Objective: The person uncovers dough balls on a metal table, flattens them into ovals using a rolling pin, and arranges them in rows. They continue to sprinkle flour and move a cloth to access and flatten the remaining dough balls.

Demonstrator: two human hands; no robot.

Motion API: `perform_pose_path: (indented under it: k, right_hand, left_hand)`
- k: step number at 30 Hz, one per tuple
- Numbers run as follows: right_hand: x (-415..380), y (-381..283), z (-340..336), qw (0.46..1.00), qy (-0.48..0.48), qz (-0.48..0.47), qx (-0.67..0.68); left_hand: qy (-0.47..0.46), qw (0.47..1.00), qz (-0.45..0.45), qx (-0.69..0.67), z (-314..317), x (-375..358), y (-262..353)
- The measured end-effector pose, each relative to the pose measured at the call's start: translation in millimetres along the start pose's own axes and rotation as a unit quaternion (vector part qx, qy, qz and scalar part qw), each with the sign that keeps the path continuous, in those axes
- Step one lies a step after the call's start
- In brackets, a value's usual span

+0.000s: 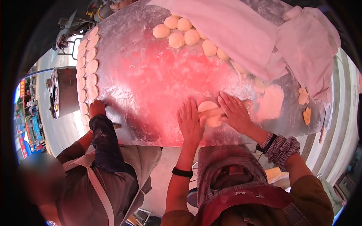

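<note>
— Where to look first for edges?
— Along the near rim of the broad, flour-dusted grey metal desk (pixel 143 86), crossed by both forearms (pixel 183 158).
— And leftward?
— Two close rows of pale, flat dough rounds (pixel 91 66) along the left edge, with another person's hand (pixel 97 108) beside the nearer end, out of a dark sleeve (pixel 107 139).
— Toward the far side?
— A cluster of pale, round dough balls (pixel 176 39), partly under a large pinkish cloth (pixel 233 30). Farther right, more bunched pinkish cloth (pixel 309 52) reaching the right edge, with yellowish dough scraps (pixel 307 115) on the nearer side of it.
— Room for moving?
— Widest ahead and to the left, over a long stretch of smeared metal between the flat dough rounds and the left hand (pixel 191 119). Tighter on the right: a whitish flour patch (pixel 270 102) just past the right hand (pixel 236 113), then the scraps.
— And between the hands?
— A pale, flattened piece of dough (pixel 207 106), near the front rim, under a slim, pale rolling pin (pixel 212 112). Visible on both far and near sides of the pin.
— Fingers?
— On the left, stretched out nearly side by side, thumb spread toward the dough. On the right, extended and slightly fanned over the pin, thumb apart, close to the dough. Hard to tell how firmly pressed.
</note>
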State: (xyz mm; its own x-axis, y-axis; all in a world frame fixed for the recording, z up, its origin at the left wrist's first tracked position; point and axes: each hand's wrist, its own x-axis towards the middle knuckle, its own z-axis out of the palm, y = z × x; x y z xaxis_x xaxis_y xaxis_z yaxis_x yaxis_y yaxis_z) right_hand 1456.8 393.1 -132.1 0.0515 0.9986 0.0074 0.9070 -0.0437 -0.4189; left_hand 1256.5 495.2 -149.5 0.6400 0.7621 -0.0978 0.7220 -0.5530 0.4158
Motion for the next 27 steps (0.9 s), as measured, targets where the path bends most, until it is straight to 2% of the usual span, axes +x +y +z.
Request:
perform_pose_path:
  k: [2,3,5,6,7,9,10,13,15,16,17,19,20,21,22,24,25,27]
  right_hand:
    - [-72.9,-16.1,4.1,0.999,-0.022,-0.033,-0.035]
    - [-73.5,-14.9,5.7,0.999,-0.019,-0.031,-0.035]
    - [-85.0,-20.2,8.1,0.999,0.0,-0.011,-0.042]
    - [-65.4,-14.4,5.1,0.999,0.014,0.003,-0.033]
    - [-48.6,-6.2,-2.0,0.999,0.018,0.003,-0.037]
    - [-35.2,-1.3,-18.7,0.999,-0.034,0.026,0.01]
    - [-38.7,-0.5,-26.7,1.0,0.022,-0.002,-0.003]
    - [-90.3,9.0,-47.9,0.999,0.029,-0.016,-0.002]
    - [-135.8,12.5,-56.3,0.998,0.028,0.038,0.029]
    - [-156.3,13.4,-60.4,0.994,0.028,0.082,0.062]
    - [-174.0,15.0,-64.5,0.994,0.031,0.087,0.061]
    - [-205.0,15.4,-70.1,0.973,0.024,0.204,0.106]
    - [-216.8,16.0,-71.8,0.972,0.027,0.208,0.106]
    - [-227.7,16.1,-73.5,0.956,0.039,0.254,0.138]
    - [-235.5,16.6,-74.6,0.937,0.049,0.3,0.171]
    - [-243.9,19.8,-75.0,0.93,0.058,0.309,0.189]
    - [-246.6,21.9,-74.7,0.925,0.066,0.313,0.204]
    - [-245.4,22.0,-79.8,0.924,0.064,0.316,0.207]
  left_hand:
    - [0.011,0.999,0.035,-0.02,7.0,-67.8,13.7]
    - [0.011,0.999,0.038,-0.019,3.6,-58.1,20.9]
    - [0.001,0.998,-0.05,-0.023,-1.1,-39.4,37.1]
    - [0.059,0.989,-0.076,-0.108,1.4,-15.1,43.6]
    - [0.062,0.989,-0.072,-0.11,-2.7,9.1,48.2]
    - [-0.12,0.982,-0.065,-0.128,-19.7,33.5,45.8]
    - [-0.123,0.982,-0.061,-0.125,-14.4,31.0,37.8]
    - [-0.088,0.97,-0.089,-0.208,4.8,24.9,27.6]
    - [-0.02,0.948,-0.14,-0.286,-0.1,13.6,42.3]
    - [-0.054,0.949,-0.16,-0.267,0.8,8.6,44.2]
    - [-0.057,0.95,-0.155,-0.266,1.5,7.2,44.2]
    - [-0.043,0.967,-0.11,-0.226,-5.3,7.9,58.7]
    - [-0.031,0.972,-0.091,-0.214,-12.7,9.3,73.9]
    - [-0.018,0.977,-0.072,-0.202,-20.2,10.7,89.0]
    - [0.024,0.984,-0.002,-0.179,-22.9,9.8,109.1]
    - [0.06,0.974,0.116,-0.183,-8.8,5.5,140.7]
    - [0.059,0.974,0.12,-0.182,13.5,4.3,152.1]
    - [0.019,0.957,0.268,-0.108,53.6,4.8,166.2]
